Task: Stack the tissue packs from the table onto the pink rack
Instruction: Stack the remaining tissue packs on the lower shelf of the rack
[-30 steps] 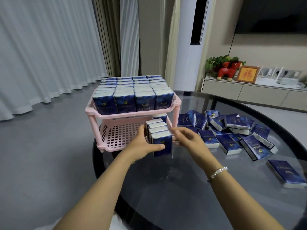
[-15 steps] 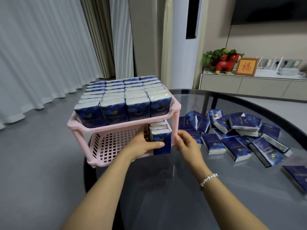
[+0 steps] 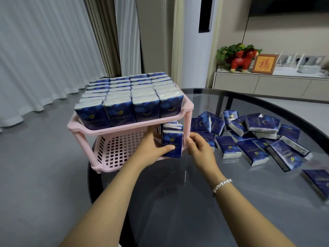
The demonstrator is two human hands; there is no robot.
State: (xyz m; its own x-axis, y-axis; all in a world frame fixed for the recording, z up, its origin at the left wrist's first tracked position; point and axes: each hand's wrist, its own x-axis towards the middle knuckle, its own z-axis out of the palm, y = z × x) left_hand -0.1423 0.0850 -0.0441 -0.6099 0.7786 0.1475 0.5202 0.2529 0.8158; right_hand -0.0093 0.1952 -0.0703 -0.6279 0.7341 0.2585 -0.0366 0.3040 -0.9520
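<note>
A pink two-tier rack stands at the left edge of the glass table. Its top shelf is packed with upright blue tissue packs. A short row of blue packs stands at the right end of the lower shelf, and my left hand grips it, thumb across the front pack. My right hand sits just right of the rack's front right post, fingers curled, touching the post or the row's side; I cannot tell which. Several loose packs lie on the table to the right.
The rack's lower shelf is bare lattice left of the row. One more pack lies near the right frame edge. Behind are curtains, a white cabinet with a red horse figure, a plant and a framed picture.
The row of packs has gone from in front of the rack onto the right end of its lower shelf, both hands moving with it. The camera has come closer and lower.
</note>
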